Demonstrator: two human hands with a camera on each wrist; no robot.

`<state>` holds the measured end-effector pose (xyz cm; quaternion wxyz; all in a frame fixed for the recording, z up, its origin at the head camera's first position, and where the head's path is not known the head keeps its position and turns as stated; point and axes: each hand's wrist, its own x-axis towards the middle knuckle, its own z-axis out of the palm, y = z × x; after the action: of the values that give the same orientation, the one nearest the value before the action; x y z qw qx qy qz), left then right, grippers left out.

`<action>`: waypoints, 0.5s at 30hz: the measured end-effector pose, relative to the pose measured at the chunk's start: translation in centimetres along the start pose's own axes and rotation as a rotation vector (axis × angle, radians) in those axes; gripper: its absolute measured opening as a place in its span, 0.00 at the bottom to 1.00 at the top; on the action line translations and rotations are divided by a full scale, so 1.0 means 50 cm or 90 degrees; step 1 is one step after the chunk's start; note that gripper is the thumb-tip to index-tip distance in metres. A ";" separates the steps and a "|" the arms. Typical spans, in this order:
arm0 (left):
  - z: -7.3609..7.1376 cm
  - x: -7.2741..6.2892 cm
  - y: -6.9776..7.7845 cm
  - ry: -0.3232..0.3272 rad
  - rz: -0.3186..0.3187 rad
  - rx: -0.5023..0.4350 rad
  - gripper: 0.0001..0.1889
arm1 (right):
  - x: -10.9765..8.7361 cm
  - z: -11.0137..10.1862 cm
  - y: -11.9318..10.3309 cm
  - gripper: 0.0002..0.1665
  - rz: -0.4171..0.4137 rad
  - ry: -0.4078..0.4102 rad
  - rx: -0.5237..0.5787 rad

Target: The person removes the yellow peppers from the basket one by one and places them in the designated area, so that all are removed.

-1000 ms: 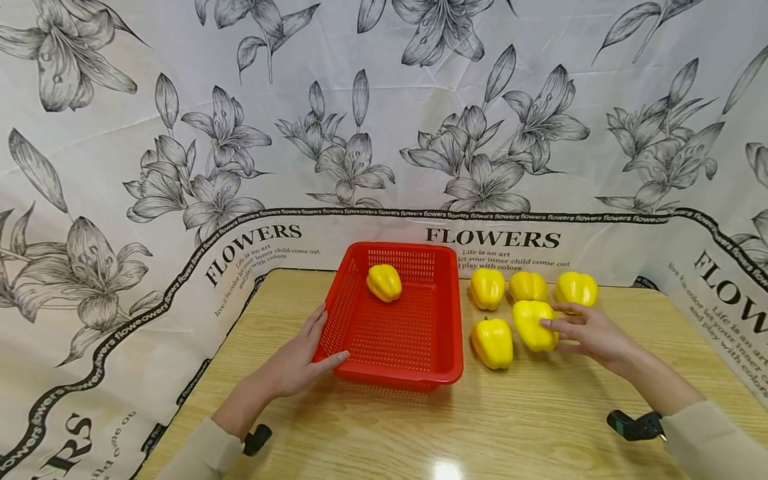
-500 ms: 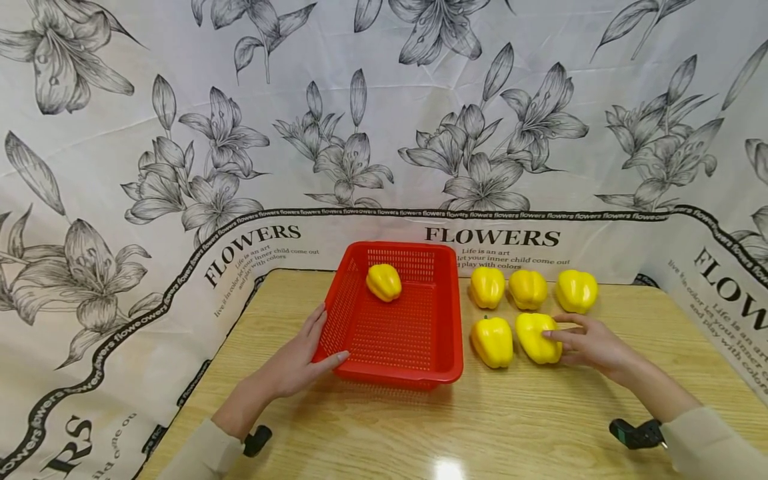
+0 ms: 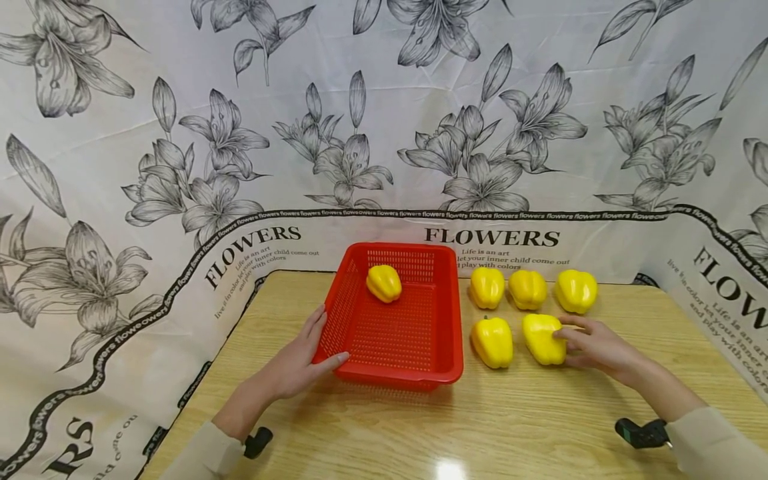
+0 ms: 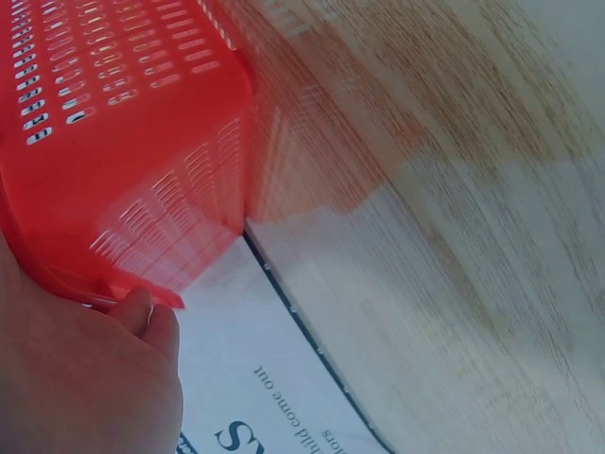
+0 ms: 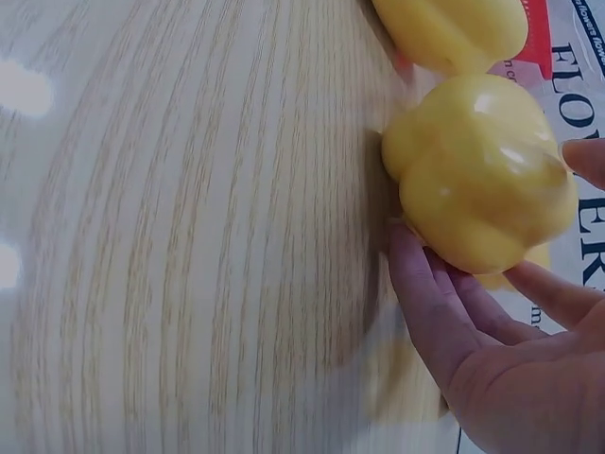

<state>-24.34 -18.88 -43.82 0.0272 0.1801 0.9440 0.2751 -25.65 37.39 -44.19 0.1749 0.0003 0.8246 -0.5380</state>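
Observation:
My left hand (image 3: 294, 363) grips the left rim of a red plastic basket (image 3: 453, 320), its thumb along the front corner. In the left wrist view, fingertips (image 4: 161, 326) curl under the rim. One yellow bell pepper (image 3: 384, 283) lies in the basket near its back left. To the basket's right, my right hand (image 3: 603, 347) holds another yellow bell pepper (image 3: 543, 340) from its right side. The right wrist view shows fingers (image 5: 425, 293) below this pepper and the thumb at its far edge. Whether it bears fully on the table cannot be told.
Three yellow bell peppers (image 3: 528, 290) stand in a back row on the wooden table (image 3: 384, 433). Another pepper (image 3: 493, 342) stands in front, between the basket and the held one. Flower-printed cloth (image 3: 384, 167) encloses the back and sides.
My right hand has brought its pepper down from over the back row towards the front, then slightly right. The left hand and the basket have stayed in place.

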 end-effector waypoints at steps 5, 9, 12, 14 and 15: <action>0.001 0.000 0.000 0.001 0.003 0.002 0.56 | 0.002 -0.008 0.005 0.43 -0.005 -0.009 -0.005; 0.001 -0.001 0.001 0.001 -0.001 0.001 0.55 | 0.005 -0.016 0.013 0.42 -0.006 -0.015 -0.002; 0.001 -0.001 0.000 0.000 -0.003 0.001 0.55 | 0.007 -0.023 0.017 0.42 -0.002 -0.019 0.003; 0.000 -0.001 0.000 -0.002 -0.004 0.003 0.56 | 0.006 -0.027 0.019 0.42 0.003 -0.021 0.007; 0.000 -0.001 -0.001 -0.002 -0.004 0.003 0.56 | 0.005 -0.028 0.020 0.41 0.004 -0.023 0.007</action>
<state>-24.30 -18.93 -43.85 0.0295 0.1778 0.9451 0.2727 -26.11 38.99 -44.64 0.1913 -0.0056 0.8183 -0.5419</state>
